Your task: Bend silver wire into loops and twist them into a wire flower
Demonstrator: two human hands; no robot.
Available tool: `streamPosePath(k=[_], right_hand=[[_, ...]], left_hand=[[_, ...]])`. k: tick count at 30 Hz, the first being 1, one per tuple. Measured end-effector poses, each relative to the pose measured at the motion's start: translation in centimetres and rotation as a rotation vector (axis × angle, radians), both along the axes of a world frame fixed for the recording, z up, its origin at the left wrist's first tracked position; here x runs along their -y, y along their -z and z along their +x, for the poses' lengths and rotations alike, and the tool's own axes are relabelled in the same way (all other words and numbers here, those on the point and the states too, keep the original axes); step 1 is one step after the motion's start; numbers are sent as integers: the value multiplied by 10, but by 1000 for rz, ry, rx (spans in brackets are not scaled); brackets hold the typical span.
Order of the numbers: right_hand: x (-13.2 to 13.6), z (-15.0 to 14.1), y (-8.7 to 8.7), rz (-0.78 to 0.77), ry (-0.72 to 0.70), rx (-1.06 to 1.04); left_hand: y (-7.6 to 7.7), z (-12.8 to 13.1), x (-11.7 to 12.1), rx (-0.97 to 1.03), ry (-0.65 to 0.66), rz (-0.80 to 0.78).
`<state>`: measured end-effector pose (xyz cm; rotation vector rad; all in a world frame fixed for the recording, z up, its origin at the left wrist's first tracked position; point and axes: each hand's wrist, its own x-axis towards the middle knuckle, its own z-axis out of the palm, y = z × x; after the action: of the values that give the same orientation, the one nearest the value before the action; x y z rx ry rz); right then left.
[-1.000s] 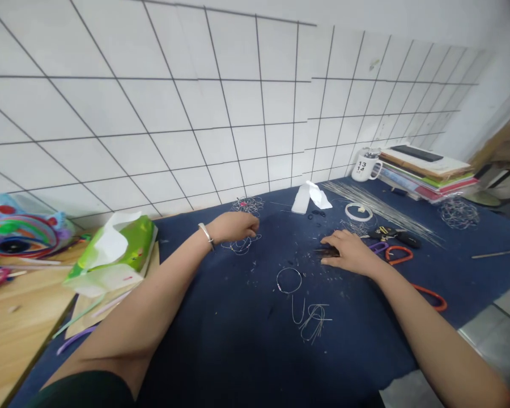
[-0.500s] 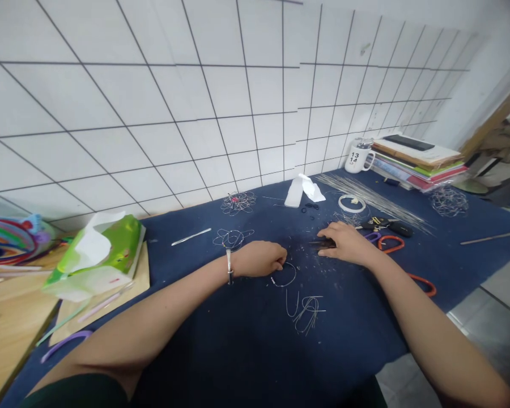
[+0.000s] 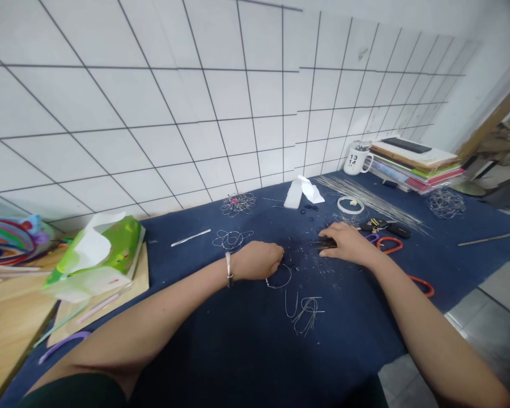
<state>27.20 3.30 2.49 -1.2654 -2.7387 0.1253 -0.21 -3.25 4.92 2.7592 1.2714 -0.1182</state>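
My left hand [image 3: 260, 261] is closed, palm down, at the upper left edge of a thin wire ring [image 3: 290, 276], which hangs from its fingertips just over the dark blue cloth. To the right, my right hand [image 3: 340, 242] curls its fingers and thumb around a dark object [image 3: 325, 243] with thin ends pointing left. Most of that object is hidden under the palm, so its kind is unclear. Below both hands lie a U-shaped wire [image 3: 291, 316] and a small heap of bent wires [image 3: 308, 317]. Tiny wire scraps dot the cloth between the hands.
Beyond my left hand are two wire flower shapes, one nearer [image 3: 233, 240] and one farther [image 3: 238, 203]. At right lie orange-handled scissors [image 3: 390, 245], a wire spool [image 3: 351, 205], long straight wires [image 3: 369, 201] and a mug [image 3: 357, 158]. Tissues [image 3: 106, 246] sit left.
My left hand and the wire ring have shifted slightly left. My right hand stays over the dark object, nearly unmoved.
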Motion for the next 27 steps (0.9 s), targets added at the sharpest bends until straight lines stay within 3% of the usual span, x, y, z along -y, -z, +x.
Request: streamPosePath(k=[4, 8, 12, 21, 27], right_hand=[[1, 0, -1, -4, 13, 5], [2, -1, -3, -3, 14, 9], [3, -2, -3, -1, 14, 18], [17, -15, -14, 98, 12, -81], [40, -50, -17, 84, -178, -174]], left_hand=[[6, -3, -14, 150, -146, -4], [22, -5, -35, 314, -311, 35], [37, -3, -46, 295, -430, 101], [41, -9, -49, 372, -320, 42], [35, -21, -52, 515, -117, 31]])
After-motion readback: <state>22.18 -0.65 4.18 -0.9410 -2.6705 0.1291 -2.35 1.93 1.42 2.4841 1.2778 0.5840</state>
